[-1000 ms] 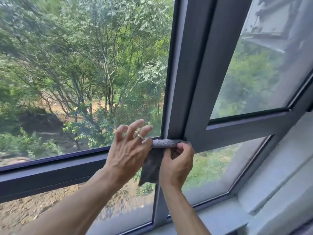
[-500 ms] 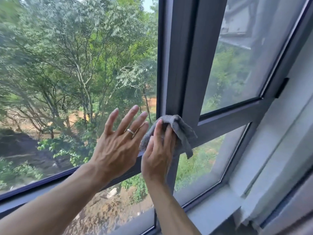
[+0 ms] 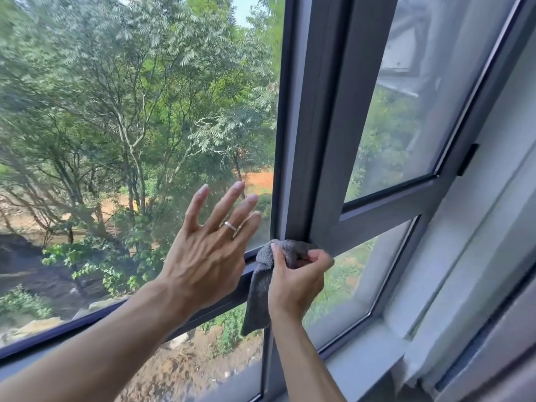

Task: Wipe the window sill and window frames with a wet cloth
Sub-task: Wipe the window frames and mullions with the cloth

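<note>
A dark grey window frame (image 3: 327, 146) runs upright through the middle, with horizontal bars branching left and right. My right hand (image 3: 298, 280) grips a grey cloth (image 3: 259, 288) and holds its bunched top against the foot of the upright, where the left bar meets it. The cloth's loose end hangs down below my fist. My left hand (image 3: 211, 248), wearing a ring, is spread with straight fingers in front of the left pane, just left of the cloth. The pale window sill (image 3: 365, 361) lies at the lower right.
Glass panes fill both sides of the upright, with trees and bare earth outside. A white wall reveal (image 3: 475, 256) and a small black fitting (image 3: 467, 159) sit on the right. A second frame edge crosses the bottom right corner.
The right hand has regripped the cloth, its fingers now curled round it with the loose end hanging lower left. The left hand's fingers spread wider. The view has shifted.
</note>
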A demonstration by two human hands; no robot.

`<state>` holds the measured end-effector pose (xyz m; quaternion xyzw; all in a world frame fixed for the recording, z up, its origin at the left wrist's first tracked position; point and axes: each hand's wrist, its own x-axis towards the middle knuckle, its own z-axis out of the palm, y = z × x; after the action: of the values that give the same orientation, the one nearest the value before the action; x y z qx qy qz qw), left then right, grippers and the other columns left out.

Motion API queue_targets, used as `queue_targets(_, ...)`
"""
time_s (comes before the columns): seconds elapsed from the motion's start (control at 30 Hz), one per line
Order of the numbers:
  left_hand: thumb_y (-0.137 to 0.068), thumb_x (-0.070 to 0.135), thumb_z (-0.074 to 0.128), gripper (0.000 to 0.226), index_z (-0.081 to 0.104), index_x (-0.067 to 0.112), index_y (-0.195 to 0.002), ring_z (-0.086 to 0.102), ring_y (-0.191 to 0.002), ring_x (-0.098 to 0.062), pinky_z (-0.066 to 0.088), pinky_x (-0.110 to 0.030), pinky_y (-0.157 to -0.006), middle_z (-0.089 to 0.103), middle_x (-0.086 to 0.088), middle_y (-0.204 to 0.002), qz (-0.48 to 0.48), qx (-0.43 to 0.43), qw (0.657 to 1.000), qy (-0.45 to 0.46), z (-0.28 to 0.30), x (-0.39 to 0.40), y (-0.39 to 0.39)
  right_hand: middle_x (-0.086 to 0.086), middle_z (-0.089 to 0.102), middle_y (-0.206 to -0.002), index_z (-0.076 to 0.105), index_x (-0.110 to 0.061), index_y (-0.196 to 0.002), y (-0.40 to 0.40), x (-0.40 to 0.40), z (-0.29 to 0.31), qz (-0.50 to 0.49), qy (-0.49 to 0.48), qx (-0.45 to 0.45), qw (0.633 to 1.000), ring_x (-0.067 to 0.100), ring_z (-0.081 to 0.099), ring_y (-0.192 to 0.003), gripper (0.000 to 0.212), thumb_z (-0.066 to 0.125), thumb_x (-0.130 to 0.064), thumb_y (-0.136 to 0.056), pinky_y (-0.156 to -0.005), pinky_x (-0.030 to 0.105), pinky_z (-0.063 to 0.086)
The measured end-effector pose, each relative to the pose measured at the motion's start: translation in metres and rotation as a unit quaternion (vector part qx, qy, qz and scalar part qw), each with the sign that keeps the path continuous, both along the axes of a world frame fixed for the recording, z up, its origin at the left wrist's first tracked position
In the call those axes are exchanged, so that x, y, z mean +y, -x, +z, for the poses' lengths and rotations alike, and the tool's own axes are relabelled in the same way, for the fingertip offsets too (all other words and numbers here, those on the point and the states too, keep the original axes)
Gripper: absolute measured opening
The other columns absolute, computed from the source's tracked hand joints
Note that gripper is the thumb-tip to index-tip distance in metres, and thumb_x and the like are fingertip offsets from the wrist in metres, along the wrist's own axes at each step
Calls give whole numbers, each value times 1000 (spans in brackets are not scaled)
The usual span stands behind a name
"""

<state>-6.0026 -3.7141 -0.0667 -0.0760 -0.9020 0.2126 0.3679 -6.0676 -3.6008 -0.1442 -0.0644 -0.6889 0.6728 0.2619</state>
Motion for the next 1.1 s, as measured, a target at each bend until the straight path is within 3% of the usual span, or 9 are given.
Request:
queue_targets(0.03, -66, 25, 76, 67, 60, 9, -129, 23, -146, -31, 6, -60, -117, 40, -14, -151, -3, -1, 1000, 4, 2, 0, 0, 6, 56, -93, 47, -12, -93, 3, 0, 6, -5, -11, 18, 1000, 22, 51, -78, 48, 87, -24, -72, -70, 21, 41)
queue_targets(0.17, -66, 26, 75, 67, 60, 8, -129, 23, -146, -31, 6, -60, -117, 39, -14, -152, 1, 1, 1000, 12, 8, -2, 2, 1, 51, -90, 55, -8, -82, 21, 4, 20, -11, -82, 110, 990, 8, 45, -74, 36, 86, -23, -73, -71, 1, 35)
queue_targets(0.3, -65, 28, 78, 70, 59, 8, -130, 25, -146, -33, 5, -60, -118, 38, -14, -153, -5, 0, 1000, 14, 5, 1, 3, -1, 50, -88, 52, -12, -81, 7, 3, -1, -13, -111, 108, 988, 4, 40, -71, 33, 82, -25, -77, -66, 17, 45)
queue_targets(0.4, -63, 28, 80, 71, 60, 8, -129, 28, -144, -34, 6, -60, -117, 39, -16, -152, -9, 3, 1000, 19, 8, 3, 3, -3, 47, -89, 51, -12, -83, 17, 2, 27, -13, -139, 161, 977, 3, 38, -72, 31, 81, -17, -79, -67, 2, 37)
queue_targets(0.5, -64, 27, 80, 67, 63, 8, -126, 29, -144, -34, 7, -60, -117, 41, -16, -151, -7, 6, 1000, 12, 18, 1, 5, -1, 47, -91, 53, -5, -86, 29, 5, 53, -29, -144, 219, 965, 1, 36, -74, 31, 78, -23, -81, -70, -3, 33)
queue_targets(0.67, -60, 29, 83, 72, 63, 6, -125, 29, -143, -33, 6, -60, -117, 39, -17, -151, -16, 5, 1000, 12, 30, -3, 6, -1, 47, -88, 52, -8, -85, 18, 10, 31, -7, -186, 176, 967, 1, 34, -73, 32, 82, -14, -79, -68, 13, 39)
queue_targets(0.83, -59, 35, 84, 80, 60, 5, -129, 26, -144, -33, 2, -59, -118, 35, -16, -153, -17, 18, 999, 24, 55, -1, 10, -1, 48, -91, 53, -7, -87, 36, 8, 96, -33, -179, 254, 950, 7, 42, -76, 30, 77, -24, -84, -68, 14, 38)
queue_targets(1.0, -62, 34, 82, 78, 59, 6, -131, 24, -146, -32, 3, -59, -118, 34, -16, -154, -13, 27, 999, 17, 85, 2, 13, 3, 54, -89, 51, -10, -88, 21, 3, 85, -52, -223, 180, 957, 16, 54, -69, 32, 71, -35, -84, -52, 14, 36)
queue_targets(1.1, -64, 34, 81, 75, 59, 7, -130, 25, -145, -33, 1, -59, -118, 35, -15, -154, -15, 44, 999, 17, 103, 3, 12, 3, 53, -93, 51, -11, -90, 30, 3, 126, -62, -228, 237, 942, 19, 55, -77, 28, 73, -29, -87, -58, 19, 40)
